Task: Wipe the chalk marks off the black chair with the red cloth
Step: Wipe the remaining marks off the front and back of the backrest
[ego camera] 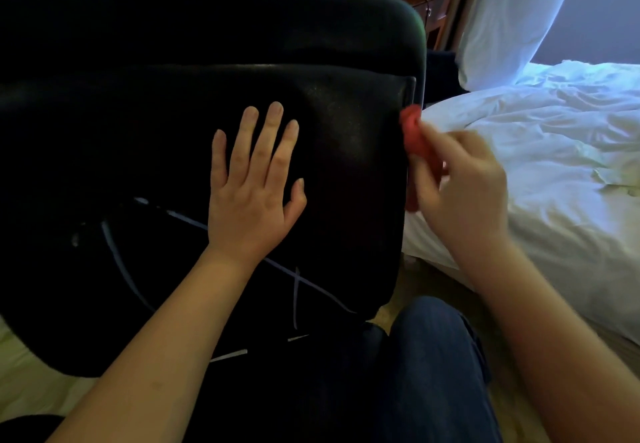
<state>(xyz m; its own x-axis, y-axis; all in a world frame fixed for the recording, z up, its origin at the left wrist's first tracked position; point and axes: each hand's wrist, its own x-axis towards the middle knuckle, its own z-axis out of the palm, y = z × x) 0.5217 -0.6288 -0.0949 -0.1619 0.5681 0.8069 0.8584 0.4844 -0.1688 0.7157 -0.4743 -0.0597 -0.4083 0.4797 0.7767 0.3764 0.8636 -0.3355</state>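
The black chair (207,44) fills the left and middle of the view, with its padded back above and its seat below. Its surface is dark, smooth and slightly glossy, and a fine grain shows where light falls near the right side. White chalk marks (114,255) cross the near half of the seat: a long diagonal line running down to the right, a curved stroke at the left with a pale smudge beside it, a short upright stroke crossing the diagonal near the front, and two small dashes at the front edge.

The left grip (254,196), a bare hand, lies palm down on the seat with its fingers straight and spread, and its heel covers part of the diagonal line. The right grip (467,193) is at the chair's right edge, blurred, with its fingers curled round the red cloth (415,141). The cloth is bunched into a wad and touches that edge, well apart from the chalk.

A bed (554,165) with rumpled white sheets lies to the right. A knee in blue jeans (433,356) shows in front.
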